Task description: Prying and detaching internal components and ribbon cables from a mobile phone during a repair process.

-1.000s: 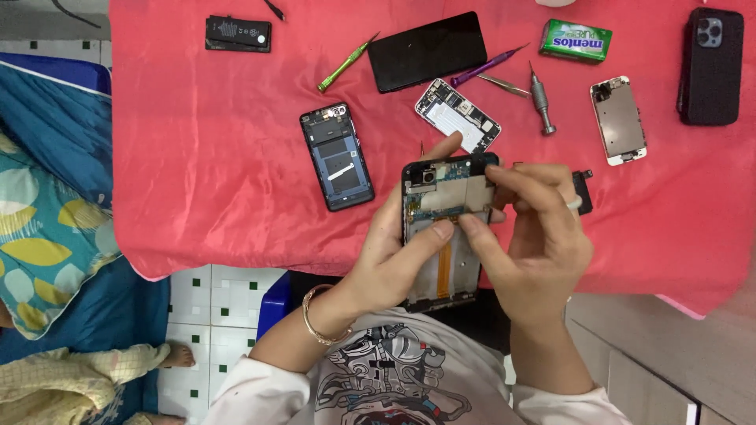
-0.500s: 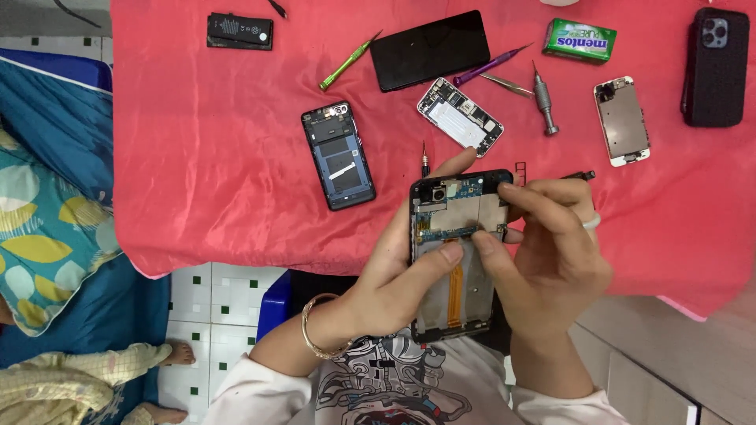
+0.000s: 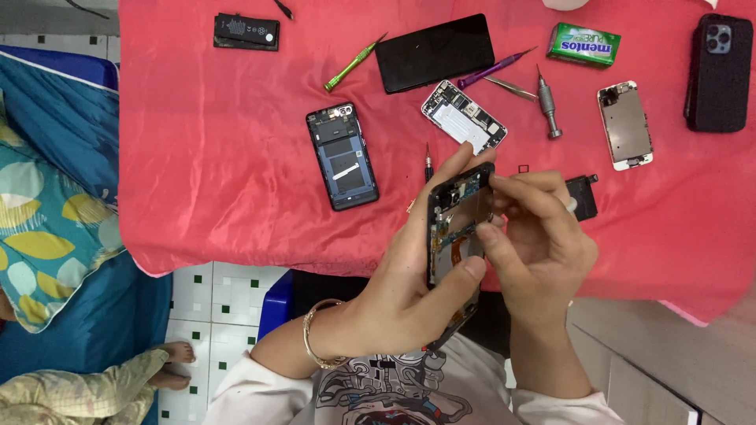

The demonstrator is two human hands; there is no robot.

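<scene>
Tilted further onto its long edge since half a second ago, the opened smartphone now shows its circuit side more narrowly, and both hands have lifted it slightly toward 12 o'clock. It is held above the near edge of the bench, which is draped in a red cloth. Left hand wraps the phone from 8 o'clock, its fingers pressed against the frame, thumb across the lower half. Right hand sits at 3 o'clock of the phone, its fingers pinched together at the upper corner of the frame; whether they hold a small part cannot be told.

No container stands on the cloth. A green rectangular candy packet with white lettering lies at 1 o'clock of the hands. At 11 o'clock lies a black phone back housing, and further out a black battery. A green-handled screwdriver, a dark phone screen, a bare phone chassis, a purple tool and a silver screwdriver lie toward 12 o'clock. A white-framed display and a black cased phone lie at 2 o'clock.
</scene>
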